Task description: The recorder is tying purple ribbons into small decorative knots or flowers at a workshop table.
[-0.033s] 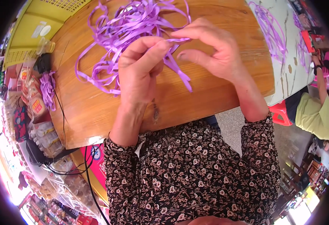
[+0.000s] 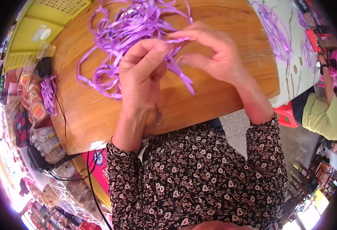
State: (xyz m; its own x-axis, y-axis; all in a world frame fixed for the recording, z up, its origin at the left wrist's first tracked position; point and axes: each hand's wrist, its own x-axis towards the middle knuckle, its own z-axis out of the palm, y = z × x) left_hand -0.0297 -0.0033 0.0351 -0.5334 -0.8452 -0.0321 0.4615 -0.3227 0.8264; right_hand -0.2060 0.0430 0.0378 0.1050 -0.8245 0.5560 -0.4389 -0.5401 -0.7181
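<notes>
A purple ribbon (image 2: 179, 40) is pinched between the thumb and bent fingers of my left hand (image 2: 139, 69). Its short end sticks out to the right, past the fingertips. My right hand (image 2: 220, 55) reaches around that end, its thumb and index finger apart; the index finger lies along the ribbon, and I cannot tell whether it touches. Behind both hands spreads a loose, tangled heap of purple ribbon (image 2: 137, 28) on the wooden table (image 2: 207, 96). One flat ribbon tail (image 2: 184, 81) hangs down and right from below my left hand.
On the left stand a yellow plastic crate (image 2: 28, 36), a small purple bundle (image 2: 48, 92), packaged goods (image 2: 47, 142) and black cables (image 2: 90, 172). More purple strands (image 2: 274, 32) lie on a white marbled table (image 2: 291, 82) at right, near a person in yellow-green (image 2: 324, 117) and a red stool (image 2: 288, 114).
My right hand has moved slightly left, closer to my left hand. The pinched ribbon and my left hand have shifted a little left in the picture.
</notes>
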